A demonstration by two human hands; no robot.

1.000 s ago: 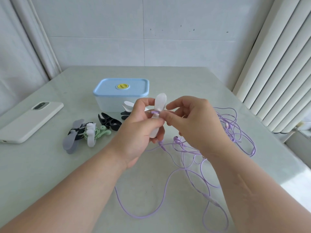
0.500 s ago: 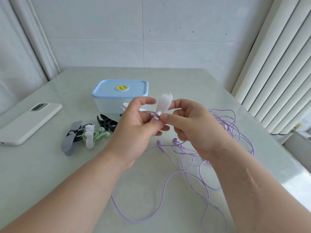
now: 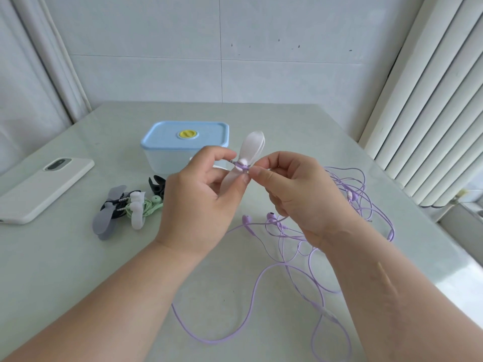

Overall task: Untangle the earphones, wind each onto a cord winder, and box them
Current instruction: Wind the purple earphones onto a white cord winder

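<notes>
My left hand (image 3: 198, 205) holds a pale pink cord winder (image 3: 248, 155) upright above the table. My right hand (image 3: 300, 194) pinches the plug end of the purple earphones (image 3: 287, 270) against the winder's middle. The purple cord hangs down and lies in loose tangled loops on the table to the right. Two purple earbuds rest just below my right hand. At the left lie a grey winder (image 3: 107, 212) with a dark cord and a white winder (image 3: 137, 209) with green earphones wound on it. A box with a blue lid (image 3: 185, 137) stands behind, shut.
A white phone (image 3: 41, 189) lies face down at the far left. Black empty winders (image 3: 156, 185) sit by the box, partly hidden by my left hand. The table's right edge (image 3: 423, 205) runs beside white vertical blinds.
Both hands rose slightly and the winder tilted to the right. The purple plug now sits across the winder's middle with cord looped around it.
</notes>
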